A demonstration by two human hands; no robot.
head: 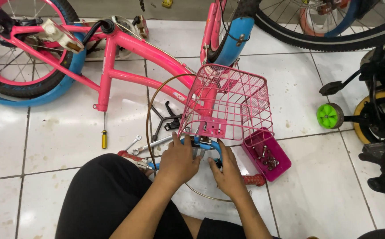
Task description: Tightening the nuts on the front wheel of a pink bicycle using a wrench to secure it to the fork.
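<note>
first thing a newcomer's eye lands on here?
Probably the pink bicycle lying upside down on the white tiled floor, with its pink wire basket at centre. Just below the basket, the left hand and right hand work at the blue handlebar. A pink tray of small metal parts sits to the right.

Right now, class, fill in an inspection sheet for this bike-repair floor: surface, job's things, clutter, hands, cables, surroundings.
Surface: white floor tiles, stained in places.
Job's things: pink bicycle lying upside down; pink wire basket at its blue handlebar.
Clutter: yellow-handled screwdriver, spanners, pink tray of bolts.
Hands: left hand and right hand both on the handlebar under the basket; grip hidden.
Cables: thin brake cable arcing from the frame.
Surroundings: green training wheel, black tyre of another bicycle.
</note>
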